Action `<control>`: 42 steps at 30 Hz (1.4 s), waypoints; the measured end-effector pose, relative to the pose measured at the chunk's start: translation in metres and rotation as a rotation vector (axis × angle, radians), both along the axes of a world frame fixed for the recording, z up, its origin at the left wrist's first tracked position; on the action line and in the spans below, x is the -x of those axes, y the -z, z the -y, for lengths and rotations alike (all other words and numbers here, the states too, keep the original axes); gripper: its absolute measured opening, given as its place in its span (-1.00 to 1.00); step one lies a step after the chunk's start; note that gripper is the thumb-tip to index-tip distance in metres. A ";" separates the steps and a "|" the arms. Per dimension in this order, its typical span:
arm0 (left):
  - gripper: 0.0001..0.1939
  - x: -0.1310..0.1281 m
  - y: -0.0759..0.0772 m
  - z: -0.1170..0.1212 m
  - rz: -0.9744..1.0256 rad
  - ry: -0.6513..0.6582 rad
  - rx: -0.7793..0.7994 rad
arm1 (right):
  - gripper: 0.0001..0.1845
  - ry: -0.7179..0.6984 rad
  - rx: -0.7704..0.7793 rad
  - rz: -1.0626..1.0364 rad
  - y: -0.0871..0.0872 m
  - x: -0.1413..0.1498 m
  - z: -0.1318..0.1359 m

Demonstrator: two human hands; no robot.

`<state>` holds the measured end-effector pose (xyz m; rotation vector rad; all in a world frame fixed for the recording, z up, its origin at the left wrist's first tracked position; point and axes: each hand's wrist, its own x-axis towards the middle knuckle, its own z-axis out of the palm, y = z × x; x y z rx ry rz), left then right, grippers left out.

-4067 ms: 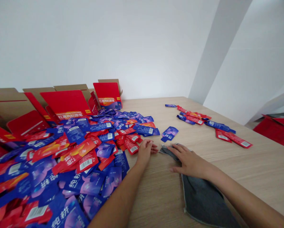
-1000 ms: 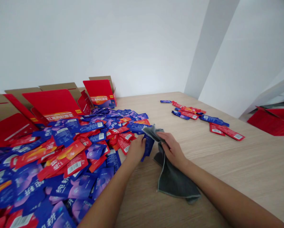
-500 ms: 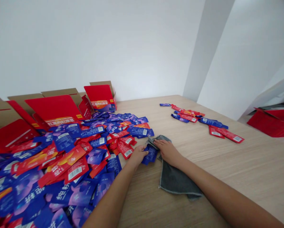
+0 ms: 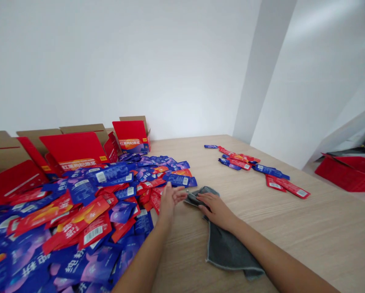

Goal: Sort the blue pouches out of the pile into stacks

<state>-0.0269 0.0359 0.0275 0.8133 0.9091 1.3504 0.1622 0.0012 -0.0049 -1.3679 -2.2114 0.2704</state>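
Note:
My left hand [image 4: 169, 198] hovers open with fingers spread at the right edge of a big heap of blue and red sachets [image 4: 78, 211], holding nothing. My right hand [image 4: 215, 208] lies on the far end of a grey cloth [image 4: 228, 252] spread on the wooden table [image 4: 307, 236]. Its fingers are curled on the cloth's bunched far edge. The two hands are almost touching. No sachet shows in either hand.
Red-and-brown cardboard boxes [image 4: 74, 148] stand open behind the heap along the white wall. A short row of sachets [image 4: 256, 169] lies at the far right of the table. Beyond the table's right edge sits a red box [image 4: 347, 171].
The left hand held a blue sachet against the cloth's raised end; now it is empty and open. The cloth's end has come down flat under the right hand. The view tilted up.

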 end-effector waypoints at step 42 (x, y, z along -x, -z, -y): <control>-0.72 -0.036 0.034 0.036 -0.997 0.370 -0.592 | -0.51 0.474 0.159 0.211 -0.006 -0.037 -0.018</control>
